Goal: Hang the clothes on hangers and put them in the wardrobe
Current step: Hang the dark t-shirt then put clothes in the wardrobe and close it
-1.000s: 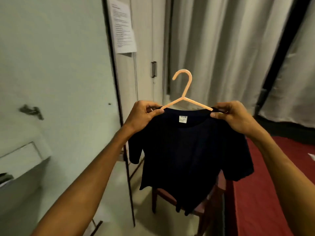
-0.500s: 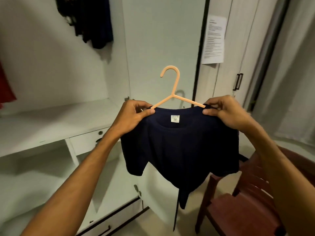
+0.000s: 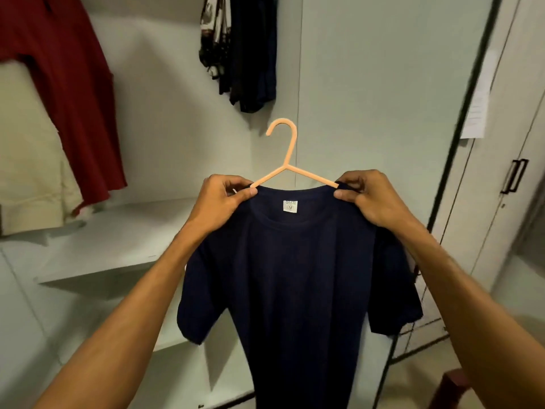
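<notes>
A person stands facing an open wardrobe (image 3: pixel 118 231) and holds a navy T-shirt (image 3: pixel 295 276) up at the centre of the frame. The shirt is already on a peach plastic hanger (image 3: pixel 287 160), whose hook rises clear above the collar, with its open end turned to the left. A white size label shows inside the neck.

The left hand (image 3: pixel 224 199) pinches the shirt's left shoulder, thumb and curled fingers clamped on the cloth where it meets the hanger arm. The right hand (image 3: pixel 368 199) pinches the other shoulder the same way. The shirt hangs straight down between the forearms, touching nothing else.

At the upper left hang a red garment (image 3: pixel 73 84) and a cream one (image 3: pixel 29 172). Dark clothes (image 3: pixel 244 54) hang at the top centre. A pale shelf crosses the left side. The wardrobe door (image 3: pixel 383 84) fills the upper right.

The dressing of the hanger looks finished, so the step in hand is carrying the shirt to the wardrobe. The next move calls for one hand to shift to the hook and lift it to a rail. The rail itself lies out of frame above.
</notes>
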